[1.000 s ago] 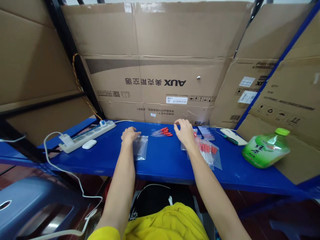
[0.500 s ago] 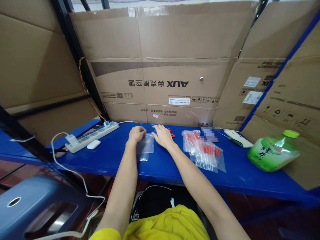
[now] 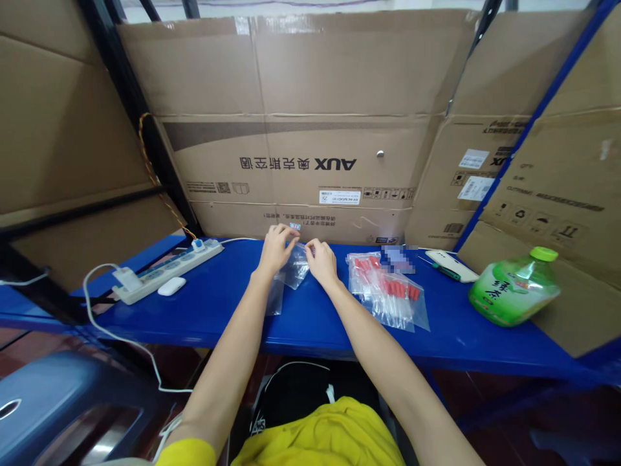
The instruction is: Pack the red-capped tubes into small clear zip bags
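A small clear plastic bag (image 3: pixel 295 270) hangs between my hands over the blue table. My left hand (image 3: pixel 279 249) pinches its upper left side. At the upper right of the bag, the fingers of my right hand (image 3: pixel 321 260) are closed on its edge. Another clear bag (image 3: pixel 275 299) lies flat on the table, partly under my left wrist. To the right of my right hand is a pile of clear bags holding red-ended pieces (image 3: pixel 400 289); their exact kind is too small to make out.
A white power strip (image 3: pixel 169 268) with a plugged-in charger and a small white case (image 3: pixel 171 286) lie at the left. On the right are a green-handled screwdriver (image 3: pixel 446 272), a pale flat object (image 3: pixel 453 264) and a green drink bottle (image 3: pixel 514 288). Cardboard walls (image 3: pixel 310 77) enclose the table.
The upper bag has risen off the table and tilted, now between both hands. My right hand has gone from spread fingers to a pinch. Red pieces behind it are no longer visible.
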The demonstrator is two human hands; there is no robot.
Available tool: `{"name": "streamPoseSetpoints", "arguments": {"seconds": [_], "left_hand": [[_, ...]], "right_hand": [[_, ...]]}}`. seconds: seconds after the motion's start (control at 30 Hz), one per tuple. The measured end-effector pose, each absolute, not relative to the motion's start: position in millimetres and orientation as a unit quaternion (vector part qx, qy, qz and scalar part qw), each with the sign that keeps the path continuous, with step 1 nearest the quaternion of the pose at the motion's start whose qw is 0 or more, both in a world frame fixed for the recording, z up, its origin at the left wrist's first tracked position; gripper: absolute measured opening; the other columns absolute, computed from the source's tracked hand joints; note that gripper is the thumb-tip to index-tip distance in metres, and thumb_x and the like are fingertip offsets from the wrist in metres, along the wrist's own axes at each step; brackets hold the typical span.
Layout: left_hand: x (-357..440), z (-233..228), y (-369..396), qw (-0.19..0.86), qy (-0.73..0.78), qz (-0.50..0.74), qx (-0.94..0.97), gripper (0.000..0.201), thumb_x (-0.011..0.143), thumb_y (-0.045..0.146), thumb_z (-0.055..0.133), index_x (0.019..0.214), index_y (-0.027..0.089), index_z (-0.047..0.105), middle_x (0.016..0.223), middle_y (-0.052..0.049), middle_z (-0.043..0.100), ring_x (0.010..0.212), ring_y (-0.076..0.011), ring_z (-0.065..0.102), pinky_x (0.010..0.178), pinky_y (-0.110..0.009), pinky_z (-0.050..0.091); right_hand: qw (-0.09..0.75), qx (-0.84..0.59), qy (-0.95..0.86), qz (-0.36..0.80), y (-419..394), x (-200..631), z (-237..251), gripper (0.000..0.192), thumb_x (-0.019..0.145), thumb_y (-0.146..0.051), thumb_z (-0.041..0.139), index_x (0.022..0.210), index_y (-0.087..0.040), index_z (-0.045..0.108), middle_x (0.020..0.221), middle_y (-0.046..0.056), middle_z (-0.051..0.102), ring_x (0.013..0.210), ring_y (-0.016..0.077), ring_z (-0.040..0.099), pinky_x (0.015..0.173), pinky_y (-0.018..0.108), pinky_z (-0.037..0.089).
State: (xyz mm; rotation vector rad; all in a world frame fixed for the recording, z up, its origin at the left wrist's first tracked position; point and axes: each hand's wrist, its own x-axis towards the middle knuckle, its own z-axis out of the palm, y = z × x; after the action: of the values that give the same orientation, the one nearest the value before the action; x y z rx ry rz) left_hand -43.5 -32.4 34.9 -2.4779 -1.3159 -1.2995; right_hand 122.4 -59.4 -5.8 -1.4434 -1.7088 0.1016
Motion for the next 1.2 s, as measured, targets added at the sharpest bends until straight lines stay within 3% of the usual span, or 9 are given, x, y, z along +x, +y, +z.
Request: {"name": "streamPoseSetpoints", "arguments": {"seconds": [0.07, 0.13, 0.2, 0.3, 0.5, 0.67, 0.97, 1.2], "left_hand": [[-29.8, 45.5, -34.7, 0.052, -0.431, -0.443, -0.784, 0.024, 0.101, 0.035, 0.051, 0.109, 0.022, 0.070, 0.113, -0.009, 0.070, 0.112, -0.0247, 0.059, 0.098, -0.035, 0.044], [-16.2, 54.0, -34.3, 0.027, -0.444, -0.446, -0.776, 0.027, 0.103, 0.039, 0.048, 0.108, 0.022, 0.068, 0.095, -0.006, 0.071, 0.093, -0.0212, 0.063, 0.084, -0.031, 0.044], [-4.9, 57.4, -31.2, 0.005, -0.461, -0.437, -0.772, 0.038, 0.105, 0.047, 0.043, 0.095, 0.022, 0.069, 0.075, -0.003, 0.067, 0.074, -0.0190, 0.059, 0.072, -0.030, 0.040], [6.2, 51.4, -24.5, -0.030, -0.444, -0.402, -0.800, 0.052, 0.104, 0.056, 0.040, 0.072, 0.020, 0.062, 0.062, -0.001, 0.059, 0.063, -0.0168, 0.053, 0.064, -0.029, 0.034], [5.2, 28.3, -18.2, -0.110, -0.428, -0.409, -0.799, 0.037, 0.103, 0.050, 0.043, 0.090, 0.022, 0.063, 0.072, -0.001, 0.066, 0.068, -0.0174, 0.059, 0.068, -0.027, 0.039], [-9.2, 23.5, -17.5, -0.157, -0.373, -0.404, -0.820, 0.046, 0.106, 0.049, 0.032, 0.079, 0.021, 0.057, 0.067, -0.001, 0.063, 0.066, -0.0162, 0.058, 0.073, -0.027, 0.043], [-10.5, 23.1, -23.1, -0.098, -0.376, -0.385, -0.837, 0.037, 0.104, 0.046, 0.041, 0.091, 0.022, 0.064, 0.078, -0.002, 0.068, 0.071, -0.0174, 0.060, 0.069, -0.027, 0.038], [-10.6, 20.6, -25.1, -0.087, -0.387, -0.376, -0.837, 0.037, 0.103, 0.046, 0.042, 0.088, 0.023, 0.066, 0.072, -0.001, 0.066, 0.065, -0.0180, 0.057, 0.064, -0.027, 0.034]], "right_hand": [[0.483, -0.597, -0.638, 0.064, -57.9, 123.2, -6.4, 0.014, 0.102, -0.029, 0.053, 0.102, -0.024, 0.066, 0.099, 0.006, 0.073, 0.094, 0.0233, 0.066, 0.085, 0.032, 0.045], [0.529, -0.603, -0.591, 0.081, -57.7, 124.5, -5.9, 0.014, 0.101, -0.030, 0.053, 0.099, -0.024, 0.065, 0.095, 0.005, 0.075, 0.090, 0.0233, 0.068, 0.083, 0.032, 0.045], [0.567, -0.610, -0.547, 0.083, -58.5, 125.9, -4.8, 0.014, 0.099, -0.032, 0.053, 0.095, -0.024, 0.063, 0.091, 0.005, 0.075, 0.087, 0.0240, 0.069, 0.082, 0.032, 0.046], [0.607, -0.599, -0.516, 0.087, -59.6, 127.0, -3.4, 0.015, 0.097, -0.037, 0.055, 0.089, -0.025, 0.060, 0.088, 0.004, 0.075, 0.084, 0.0240, 0.069, 0.082, 0.033, 0.047], [0.636, -0.526, -0.542, 0.160, -54.8, 126.4, -7.3, 0.022, 0.092, -0.046, 0.058, 0.085, -0.026, 0.059, 0.088, 0.003, 0.074, 0.080, 0.0209, 0.069, 0.082, 0.032, 0.052], [0.655, -0.463, -0.552, 0.229, -48.1, 127.7, -13.7, 0.029, 0.089, -0.053, 0.057, 0.088, -0.024, 0.058, 0.086, 0.003, 0.072, 0.078, 0.0187, 0.068, 0.078, 0.030, 0.054], [0.641, -0.465, -0.565, 0.230, -49.4, 132.7, -16.4, 0.024, 0.087, -0.047, 0.058, 0.090, -0.023, 0.059, 0.089, 0.005, 0.074, 0.081, 0.0199, 0.070, 0.083, 0.033, 0.056], [0.625, -0.482, -0.580, 0.202, -53.7, 136.1, -15.0, 0.023, 0.087, -0.041, 0.060, 0.101, -0.023, 0.067, 0.096, 0.005, 0.079, 0.087, 0.0211, 0.074, 0.085, 0.033, 0.057]]}}
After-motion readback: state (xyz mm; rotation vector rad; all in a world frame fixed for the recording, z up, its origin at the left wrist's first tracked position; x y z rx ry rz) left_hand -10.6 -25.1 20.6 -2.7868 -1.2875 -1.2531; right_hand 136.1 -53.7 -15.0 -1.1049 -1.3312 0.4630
